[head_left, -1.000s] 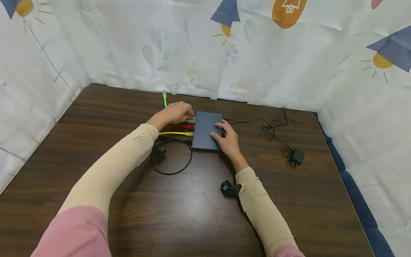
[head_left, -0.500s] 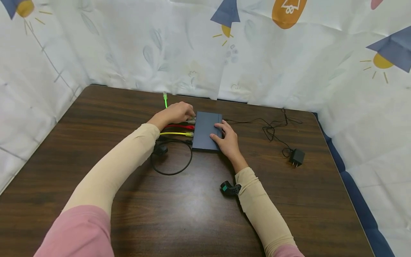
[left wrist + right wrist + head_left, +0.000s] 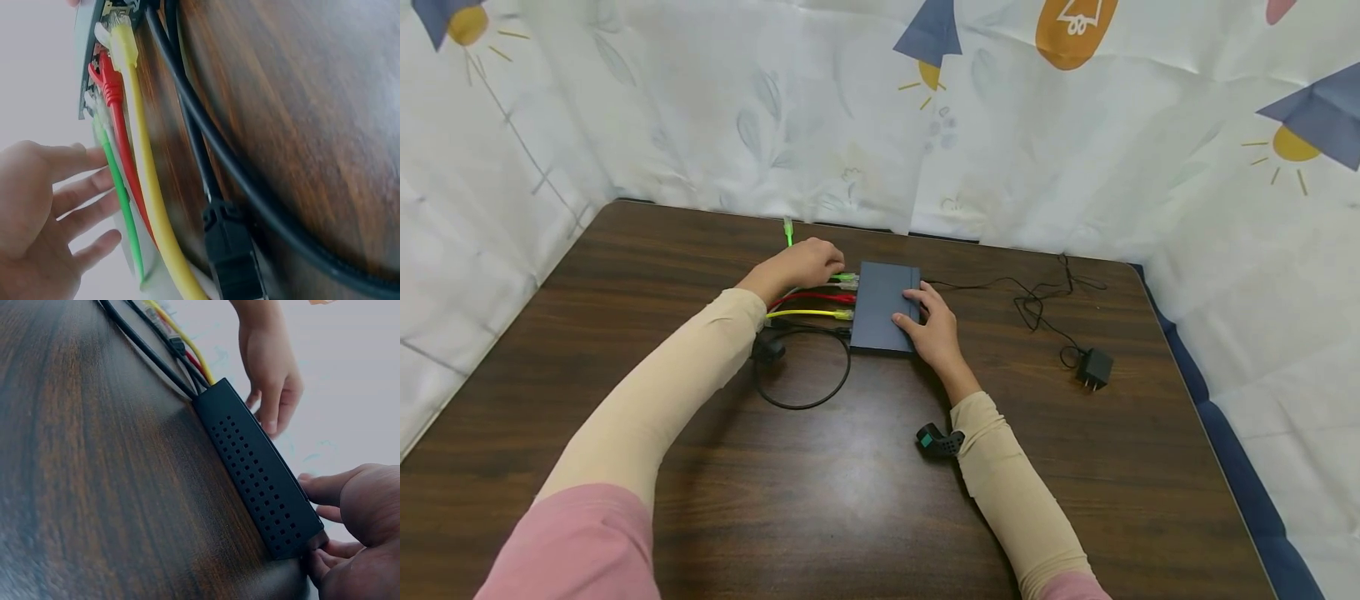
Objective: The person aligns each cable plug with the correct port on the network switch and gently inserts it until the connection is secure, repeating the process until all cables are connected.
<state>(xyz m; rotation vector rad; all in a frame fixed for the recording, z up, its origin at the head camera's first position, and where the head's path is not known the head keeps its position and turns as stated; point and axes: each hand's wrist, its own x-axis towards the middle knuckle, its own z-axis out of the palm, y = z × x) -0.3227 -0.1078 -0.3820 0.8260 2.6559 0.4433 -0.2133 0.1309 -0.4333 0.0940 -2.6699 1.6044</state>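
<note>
A flat dark blue network switch (image 3: 880, 310) lies on the table, with cables plugged in along its left side. My right hand (image 3: 934, 332) grips its right end, thumb on top and fingers at the edge, as the right wrist view shows at the switch's vented side (image 3: 255, 481). Beside the plugs is my left hand (image 3: 805, 263), its fingers spread loosely behind the green network cable (image 3: 119, 175) in the left wrist view. The green plug sits at the far end of the row. A red network cable (image 3: 122, 134) and a yellow one (image 3: 147, 169) run alongside it.
A looped black cable (image 3: 801, 407) lies left of the switch, its loose black connector (image 3: 231, 250) near the yellow cable. To the right, a thin cord leads to a black power adapter (image 3: 1094, 367). Patterned white cloth (image 3: 850, 125) stands behind the brown table (image 3: 820, 517).
My left hand has drawn back slightly left from the switch and its fingers have come away, uncovering the green plug. My right hand stays on the switch.
</note>
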